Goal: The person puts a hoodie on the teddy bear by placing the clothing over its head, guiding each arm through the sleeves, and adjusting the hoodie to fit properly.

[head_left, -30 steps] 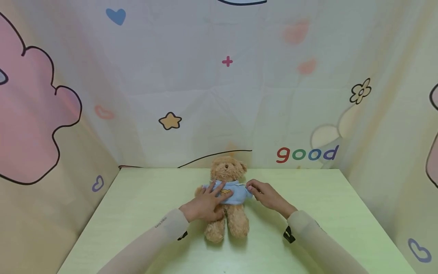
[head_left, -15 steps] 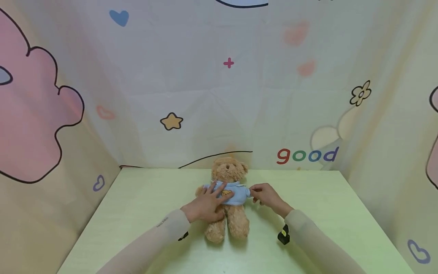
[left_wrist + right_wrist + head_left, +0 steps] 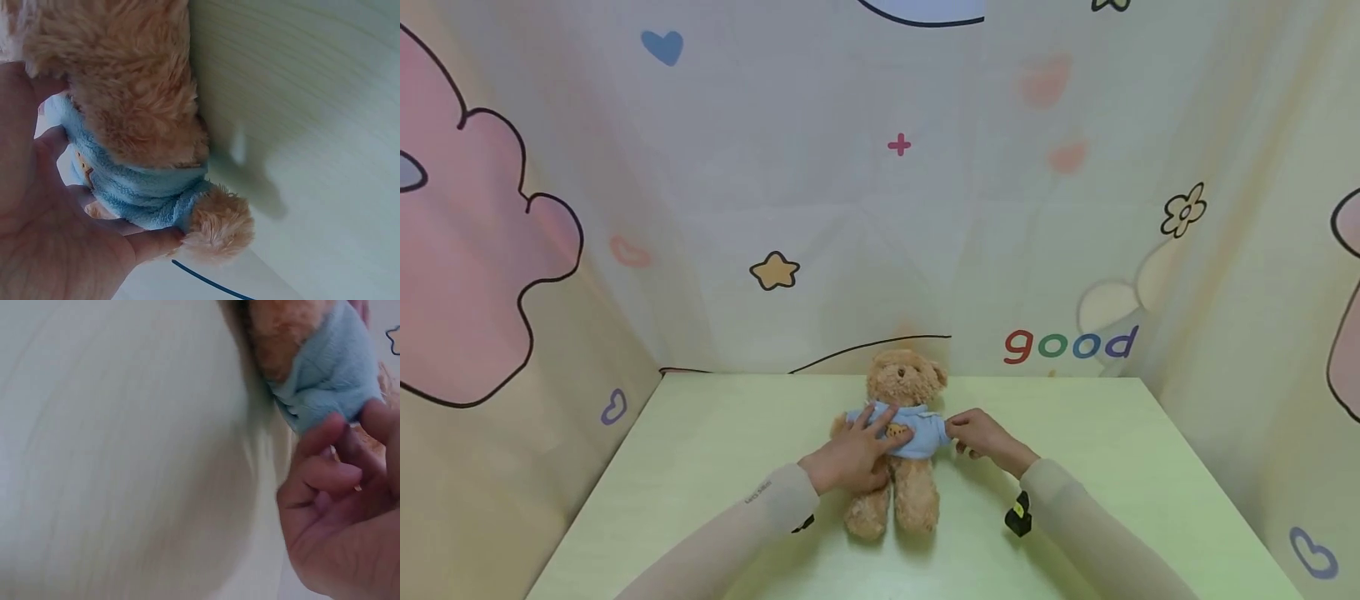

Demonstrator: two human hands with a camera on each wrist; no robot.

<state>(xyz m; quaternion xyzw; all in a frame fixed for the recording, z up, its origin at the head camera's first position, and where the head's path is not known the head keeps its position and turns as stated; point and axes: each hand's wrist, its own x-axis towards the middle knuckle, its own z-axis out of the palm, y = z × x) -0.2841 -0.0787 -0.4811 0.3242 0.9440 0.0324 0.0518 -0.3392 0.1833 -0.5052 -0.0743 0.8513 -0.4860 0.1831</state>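
A light brown teddy bear point(image 3: 916, 496) in a blue shirt point(image 3: 925, 437) lies face up on the table, feet toward me. My left hand point(image 3: 848, 458) rests on its belly and side with the fingers spread over the shirt front, partly covering a yellow bear patch point(image 3: 896, 430). In the left wrist view the fingers point(image 3: 159, 242) reach the sleeve and the furry paw point(image 3: 220, 226) sticks out beyond. My right hand point(image 3: 988, 437) pinches the end of the other sleeve point(image 3: 322, 409) between thumb and fingers. The paw on that side is hidden.
The pale green table point(image 3: 737, 417) runs back to a printed cloth backdrop point(image 3: 820, 167), close behind the bear's head. More cloth hangs on both sides. A black wrist device point(image 3: 1018, 514) hangs under the right cuff.
My right hand has shifted slightly down and toward the bear, its fingertips now at the sleeve's end. The left hand stays on the bear. The head view has tilted a little.
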